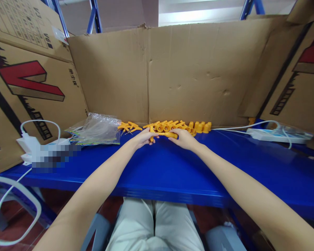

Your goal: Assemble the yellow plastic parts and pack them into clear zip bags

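Note:
Both arms reach forward over a blue table (172,167). My left hand (143,137) and my right hand (183,138) meet at a heap of small orange plastic parts (170,127) lying against the cardboard back wall. Between them the fingers pinch one orange plastic piece (164,134). More orange T-shaped parts (128,127) lie left of the heap, and a row of orange caps (201,127) stands to its right.
Clear plastic bags (96,131) lie left of the parts. A white charger (28,143) with cable sits far left, and a white power strip (272,136) at the right. Cardboard walls (188,73) enclose the table on three sides.

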